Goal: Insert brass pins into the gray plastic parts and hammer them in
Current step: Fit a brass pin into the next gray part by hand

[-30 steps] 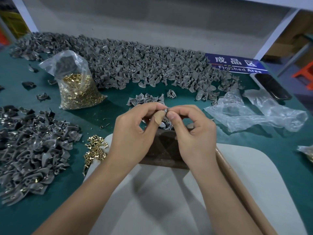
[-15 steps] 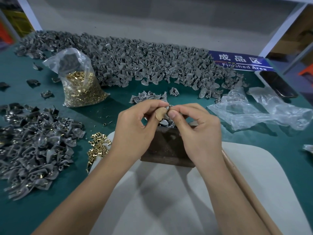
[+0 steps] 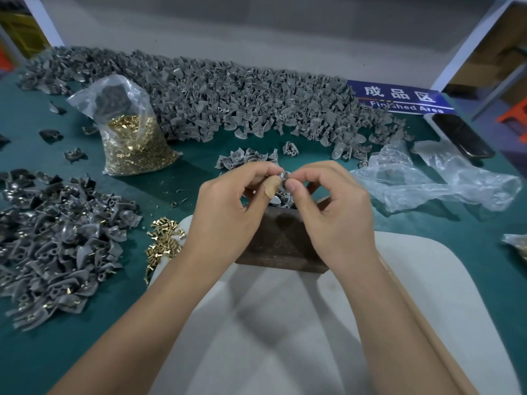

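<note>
Both hands meet above the dark block, the left hand and right hand pinching one gray plastic part between curled fingertips. The fingers hide most of it; no pin shows there. Loose brass pins lie left of the block.

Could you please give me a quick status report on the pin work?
Left hand and right hand both pinch one gray part above the wooden block. Pin itself not visible. Nothing obstructing.

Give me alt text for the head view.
Left hand and right hand pinch one small gray plastic part above a dark block; loose brass pins and gray part heaps lie on the green table.
</note>
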Demonstrator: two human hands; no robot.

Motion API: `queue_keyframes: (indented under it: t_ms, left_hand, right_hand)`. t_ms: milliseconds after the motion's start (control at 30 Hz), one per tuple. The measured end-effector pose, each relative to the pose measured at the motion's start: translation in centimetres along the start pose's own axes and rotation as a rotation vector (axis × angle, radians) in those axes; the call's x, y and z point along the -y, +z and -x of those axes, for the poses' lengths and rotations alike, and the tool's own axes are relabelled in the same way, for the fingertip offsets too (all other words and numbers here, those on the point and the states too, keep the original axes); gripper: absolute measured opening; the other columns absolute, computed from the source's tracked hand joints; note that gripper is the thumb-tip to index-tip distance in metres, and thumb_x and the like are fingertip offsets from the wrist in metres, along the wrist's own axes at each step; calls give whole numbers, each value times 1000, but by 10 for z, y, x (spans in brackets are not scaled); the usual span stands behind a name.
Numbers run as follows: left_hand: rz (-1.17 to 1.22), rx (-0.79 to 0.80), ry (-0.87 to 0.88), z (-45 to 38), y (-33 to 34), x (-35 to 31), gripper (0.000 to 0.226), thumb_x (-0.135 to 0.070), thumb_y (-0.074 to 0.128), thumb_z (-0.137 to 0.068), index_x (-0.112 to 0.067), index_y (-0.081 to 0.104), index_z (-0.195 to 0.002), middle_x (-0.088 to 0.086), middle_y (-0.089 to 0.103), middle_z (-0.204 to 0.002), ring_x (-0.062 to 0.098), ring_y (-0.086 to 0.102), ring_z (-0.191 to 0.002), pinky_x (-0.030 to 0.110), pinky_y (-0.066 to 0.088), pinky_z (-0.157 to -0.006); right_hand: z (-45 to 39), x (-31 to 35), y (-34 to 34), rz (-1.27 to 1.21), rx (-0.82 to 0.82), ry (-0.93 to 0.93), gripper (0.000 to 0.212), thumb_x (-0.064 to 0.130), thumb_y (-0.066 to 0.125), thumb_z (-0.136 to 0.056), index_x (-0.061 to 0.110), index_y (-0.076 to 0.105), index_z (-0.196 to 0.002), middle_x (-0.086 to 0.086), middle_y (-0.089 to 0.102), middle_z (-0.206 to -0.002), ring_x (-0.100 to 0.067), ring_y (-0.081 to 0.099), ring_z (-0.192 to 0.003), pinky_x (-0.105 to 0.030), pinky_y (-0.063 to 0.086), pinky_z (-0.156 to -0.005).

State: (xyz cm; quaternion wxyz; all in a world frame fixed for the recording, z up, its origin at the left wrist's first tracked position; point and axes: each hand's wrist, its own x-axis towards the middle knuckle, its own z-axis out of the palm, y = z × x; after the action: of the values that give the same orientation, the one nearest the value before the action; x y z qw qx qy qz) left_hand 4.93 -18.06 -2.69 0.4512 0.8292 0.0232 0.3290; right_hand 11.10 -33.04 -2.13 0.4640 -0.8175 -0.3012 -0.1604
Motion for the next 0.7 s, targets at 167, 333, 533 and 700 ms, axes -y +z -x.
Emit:
queue_keyframes:
  t_ms: [167,333,533,700]
  left_hand:
    - [-55,42,17,0,-3,-2,12,-17,69,-97,-17,75,-108,-17,73,-91,2,68,-87,25,54,-80]
    - [-87,88,77,-4,-5,0,11,-12,67,-98,-13,74,-106,-13,71,-90,4,65,-84,23,53,-79]
    - [-78,97,93,-6,-8,4,10,-11,67,-98,-13,74,-105,-11,70,-89,5,65,-84,21,52,-77]
    - [-14,37,31,-2,-4,-1,11,-10,69,-96,-13,74,-106,-13,72,-94,2,67,-88,20,53,-81]
  right_hand:
    - [0,-2,-2,111,17,-125,8,12,65,-100,10,73,-99,2,64,-104,-13,62,-92,-41,53,-66]
    - [1,2,0,276,12,-208,9,11,62,-100,9,70,-99,-1,64,-102,-19,62,-91,-42,51,-59]
    - [4,3,7,204,5,-150,9,13,63,-100,8,70,-97,-1,63,-99,-19,61,-86,-43,51,-63]
    - [7,8,11,84,-59,-39,6,11,65,-98,11,70,-97,3,62,-97,-10,59,-85,-36,50,-68]
